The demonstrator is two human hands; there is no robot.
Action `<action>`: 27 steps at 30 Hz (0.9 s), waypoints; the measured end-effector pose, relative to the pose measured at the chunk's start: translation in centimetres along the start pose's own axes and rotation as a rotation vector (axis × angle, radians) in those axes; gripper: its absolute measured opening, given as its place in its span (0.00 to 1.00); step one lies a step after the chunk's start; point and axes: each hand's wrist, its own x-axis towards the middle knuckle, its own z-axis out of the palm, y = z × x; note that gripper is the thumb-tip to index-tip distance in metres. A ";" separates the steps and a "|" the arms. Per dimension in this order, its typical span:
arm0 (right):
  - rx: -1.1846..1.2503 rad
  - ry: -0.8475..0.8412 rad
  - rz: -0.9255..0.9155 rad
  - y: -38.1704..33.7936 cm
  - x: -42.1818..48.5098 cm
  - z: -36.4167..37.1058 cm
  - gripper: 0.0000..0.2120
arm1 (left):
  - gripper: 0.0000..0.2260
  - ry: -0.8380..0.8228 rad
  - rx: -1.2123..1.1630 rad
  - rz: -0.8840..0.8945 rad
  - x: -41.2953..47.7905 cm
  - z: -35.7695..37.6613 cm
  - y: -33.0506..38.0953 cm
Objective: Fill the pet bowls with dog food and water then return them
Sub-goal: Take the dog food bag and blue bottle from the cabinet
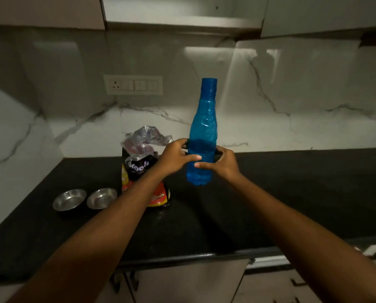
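both arms reach forward, left hand (174, 158) and right hand (222, 164) gripping the upright blue bottle (203, 127) low with curled fingers (179, 141) over the worktop (292, 193), right of the food bag (139, 165) and steel bowls (69, 199) (101, 198).

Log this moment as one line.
left hand, right hand: grip bottle, upright, capped | left bowl, right bowl: empty, on counter | bag: open, beside right bowl

Translucent blue plastic bottle (202, 136), shiny steel bowls (69, 199), glossy marble-look backsplash (270, 127), polished black counter (292, 193).
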 end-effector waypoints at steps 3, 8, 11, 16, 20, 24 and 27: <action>0.003 -0.007 0.058 3.1 0.1 1.7 0.36 | 0.25 -0.013 -0.086 -0.071 -0.2 2.2 -3.3; -0.075 -0.024 0.149 7.5 1.3 4.5 0.40 | 0.27 -0.016 -0.180 -0.164 0.2 4.8 -8.6; -0.101 -0.039 0.187 9.1 1.8 5.6 0.40 | 0.27 -0.013 -0.274 -0.227 0.2 5.8 -10.9; -0.095 -0.068 0.285 11.1 3.0 7.5 0.39 | 0.27 -0.031 -0.327 -0.301 1.2 7.0 -14.7; -0.095 -0.080 0.337 12.4 3.7 8.4 0.39 | 0.25 -0.051 -0.310 -0.286 1.6 7.8 -17.1; -0.087 -0.097 0.362 12.6 4.3 8.7 0.38 | 0.25 -0.023 -0.348 -0.277 1.6 8.1 -18.1; -0.066 -0.103 0.400 12.4 4.6 8.9 0.38 | 0.27 -0.001 -0.334 -0.266 1.7 8.2 -18.5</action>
